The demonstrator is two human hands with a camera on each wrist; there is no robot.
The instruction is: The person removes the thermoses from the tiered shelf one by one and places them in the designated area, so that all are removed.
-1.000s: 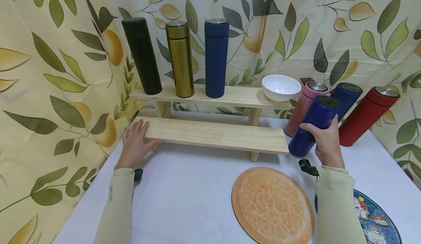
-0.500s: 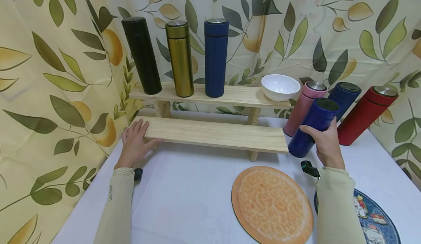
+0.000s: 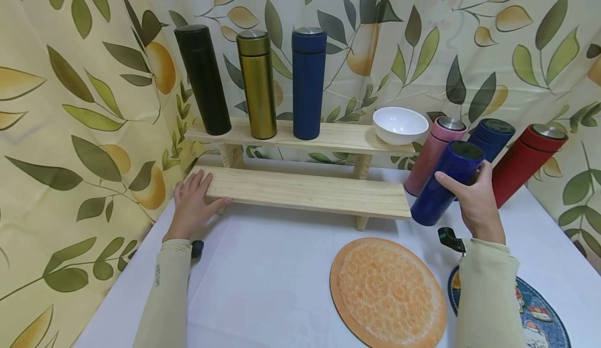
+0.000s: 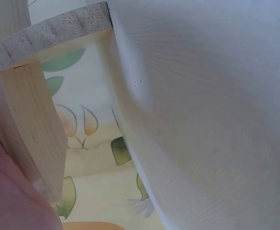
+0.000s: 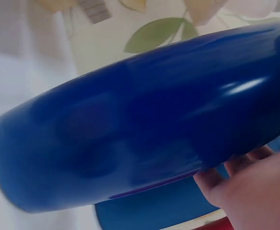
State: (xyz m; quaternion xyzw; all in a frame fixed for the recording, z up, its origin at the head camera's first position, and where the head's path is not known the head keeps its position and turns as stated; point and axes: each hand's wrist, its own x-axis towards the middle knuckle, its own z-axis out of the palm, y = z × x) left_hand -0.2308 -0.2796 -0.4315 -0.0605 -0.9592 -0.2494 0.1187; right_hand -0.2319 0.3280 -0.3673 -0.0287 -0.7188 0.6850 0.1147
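Note:
My left hand (image 3: 193, 207) rests on the left end of the lower wooden shelf (image 3: 310, 190), fingers spread over the board and thumb along its front edge. In the left wrist view part of the palm (image 4: 15, 191) lies beside the shelf's wooden leg (image 4: 34, 120). A glossy blue thermos flask (image 3: 436, 191) stands on the table by the shelf's right end. My right hand (image 3: 481, 202) is at its right side, thumb lying loosely over the front. In the right wrist view the fingertips (image 5: 211, 182) touch the flask's side.
Close behind the flask are a pink flask (image 3: 434, 155), a dark blue flask (image 3: 493, 136) and a red flask (image 3: 528, 165). The upper shelf holds black (image 3: 203, 79), gold (image 3: 257, 84) and blue (image 3: 308, 84) flasks and a white bowl (image 3: 400, 125). Round mats (image 3: 389, 293) lie in front.
My right hand has shifted right and loosened from the blue flask, which had settled slightly nearer me. The left hand has stayed still.

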